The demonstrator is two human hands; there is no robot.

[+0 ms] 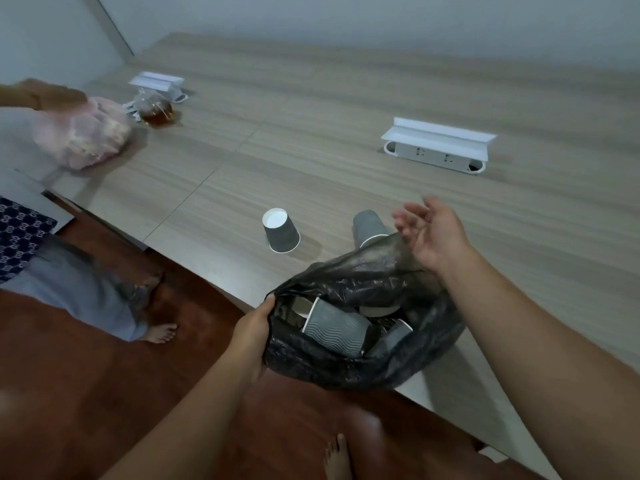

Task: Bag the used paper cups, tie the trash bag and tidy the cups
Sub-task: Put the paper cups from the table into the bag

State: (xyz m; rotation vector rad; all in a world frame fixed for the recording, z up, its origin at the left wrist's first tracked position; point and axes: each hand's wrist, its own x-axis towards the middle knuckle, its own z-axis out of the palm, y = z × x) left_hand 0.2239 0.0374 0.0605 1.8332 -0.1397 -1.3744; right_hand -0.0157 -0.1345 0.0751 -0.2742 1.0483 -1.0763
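Cups (335, 329) already lie jumbled inside the black trash bag (360, 372), which hangs at the table's near edge. The left hand (251, 336) pinches its rim, while the right hand (431, 230) hovers above with fingers loosely spread, holding nothing. Two upturned cups (281, 231) on the table (381, 98) wait; keep the mouth wide for them.

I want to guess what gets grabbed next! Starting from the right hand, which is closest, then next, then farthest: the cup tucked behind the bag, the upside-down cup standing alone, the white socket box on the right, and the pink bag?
From the right hand:
1. Cup behind the bag, just left of the fingers.
2. Upside-down cup, farther left on the table.
3. White socket box, farther back on the right.
4. Pink bag, far left.
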